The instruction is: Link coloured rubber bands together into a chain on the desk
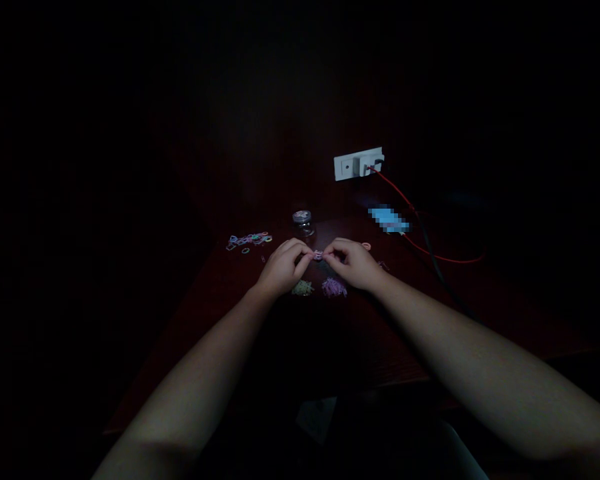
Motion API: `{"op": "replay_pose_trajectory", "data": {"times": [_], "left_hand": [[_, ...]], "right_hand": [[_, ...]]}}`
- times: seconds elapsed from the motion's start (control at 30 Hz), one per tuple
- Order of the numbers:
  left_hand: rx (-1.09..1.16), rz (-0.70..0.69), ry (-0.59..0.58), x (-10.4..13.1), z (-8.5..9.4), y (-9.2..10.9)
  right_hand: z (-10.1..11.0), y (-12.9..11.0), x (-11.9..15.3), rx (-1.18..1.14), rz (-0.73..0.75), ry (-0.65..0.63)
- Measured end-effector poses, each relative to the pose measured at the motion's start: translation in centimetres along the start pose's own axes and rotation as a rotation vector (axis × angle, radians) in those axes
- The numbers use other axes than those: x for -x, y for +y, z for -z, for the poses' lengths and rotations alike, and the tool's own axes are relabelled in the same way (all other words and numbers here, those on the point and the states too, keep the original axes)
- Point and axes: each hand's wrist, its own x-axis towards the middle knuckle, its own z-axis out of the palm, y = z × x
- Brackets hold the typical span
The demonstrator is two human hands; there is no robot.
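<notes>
My left hand (284,267) and my right hand (354,264) meet over the dark red table, both with thumb and fingertips pinched together. Between the fingertips is a small pale pink and white looped piece (318,255), gripped from either side. It is too small to make out its exact kind. Just below the hands lie a heap of small yellow-green pieces (303,288) and another of purple pieces (335,287). Behind them stands a clear round jar (304,223) with a lid.
Loose colourful loops (249,241) lie to the left. An orange-pink ring (366,247) is by my right hand. A blurred-out lit blue object (389,219) lies at back right, with a red cable (420,250) running to the wall socket (359,164). A dark cable crosses the table's right side.
</notes>
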Motion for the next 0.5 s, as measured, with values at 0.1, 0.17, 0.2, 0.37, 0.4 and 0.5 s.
{"op": "replay_pose_trajectory", "data": {"times": [0.1,0.17,0.2,0.37,0.4,0.5], "left_hand": [[0.000,0.013,-0.012,-0.01,0.01,-0.04],[-0.003,0.019,-0.017,0.01,0.00,-0.12],[-0.005,0.021,-0.018,0.02,-0.02,-0.15],[-0.010,0.012,-0.029,-0.06,-0.13,0.07],[-0.008,0.010,-0.030,-0.11,-0.11,0.08],[-0.007,0.027,-0.017,-0.07,0.36,-0.78]], "right_hand": [[0.00,-0.05,0.01,-0.002,-0.001,-0.006],[-0.02,-0.05,0.03,-0.003,-0.004,-0.004],[-0.03,-0.05,0.04,-0.003,-0.004,-0.002],[-0.04,-0.19,0.06,-0.007,0.012,-0.003],[0.00,-0.24,0.04,-0.007,0.019,-0.002],[0.36,-0.32,-0.05,-0.007,0.031,0.000]]}}
